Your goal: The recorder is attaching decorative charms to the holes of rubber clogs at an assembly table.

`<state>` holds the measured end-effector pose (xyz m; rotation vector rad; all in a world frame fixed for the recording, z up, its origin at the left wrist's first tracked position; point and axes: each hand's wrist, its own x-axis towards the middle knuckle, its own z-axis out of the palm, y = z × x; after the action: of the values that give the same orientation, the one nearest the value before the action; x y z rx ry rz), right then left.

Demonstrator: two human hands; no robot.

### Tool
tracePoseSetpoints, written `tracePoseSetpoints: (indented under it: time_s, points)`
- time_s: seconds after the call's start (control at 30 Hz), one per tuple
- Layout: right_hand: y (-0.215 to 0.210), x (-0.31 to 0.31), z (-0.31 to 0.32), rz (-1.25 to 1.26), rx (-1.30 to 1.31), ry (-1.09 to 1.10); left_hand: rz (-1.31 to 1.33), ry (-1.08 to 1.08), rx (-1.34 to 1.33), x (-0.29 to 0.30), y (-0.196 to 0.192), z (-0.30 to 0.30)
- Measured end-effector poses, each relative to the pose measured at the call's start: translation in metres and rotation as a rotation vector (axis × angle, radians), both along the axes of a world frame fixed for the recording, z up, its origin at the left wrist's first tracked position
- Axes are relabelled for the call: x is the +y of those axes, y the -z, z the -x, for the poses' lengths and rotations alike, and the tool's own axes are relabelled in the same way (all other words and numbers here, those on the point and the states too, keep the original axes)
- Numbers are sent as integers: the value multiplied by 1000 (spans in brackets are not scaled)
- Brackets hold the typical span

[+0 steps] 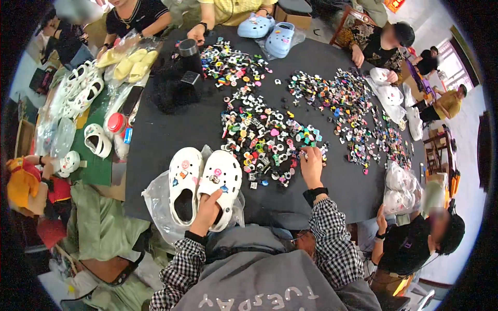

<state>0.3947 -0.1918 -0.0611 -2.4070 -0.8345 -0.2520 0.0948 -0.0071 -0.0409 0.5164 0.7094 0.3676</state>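
We steady the right-hand white clog (220,186) with our left hand (207,210), whose fingers curl over its heel opening and press it onto the black table (171,132), while our right hand (310,165) reaches into the heap of small coloured charms (264,142) – its fingertips lie among the pieces, but we cannot tell whether they are pinched on one or only resting there. To do this well, we judge that we should keep the clog pinned flat on its clear plastic bag (155,199), lift a single charm cleanly from the heap's near edge, and bring it across without dragging its neighbours along. Counting: two white clogs lie before us, the second clog (184,181) touching the first, each already bearing a few charms; two pale blue clogs (267,32) sit at the far edge; the charms spread in roughly three loose heaps – too many to count.
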Motion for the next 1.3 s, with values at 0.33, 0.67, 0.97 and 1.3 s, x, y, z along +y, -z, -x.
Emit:
tracePoseSetpoints:
  time_s: [0.33, 0.67, 0.97, 1.3]
  points:
    - [-24, 113, 47, -111, 135, -522, 9, -3, -9, 0, -8, -1]
    - [-6, 161, 75, 36, 72, -678, -26, 20, 28, 1, -6, 0]
    - [-19, 139, 70, -109, 303, -545, -8, 14, 20, 1, -4, 4]
    - [6, 160, 28, 65, 37, -387, -412, 222, 192, 4, -12, 8]
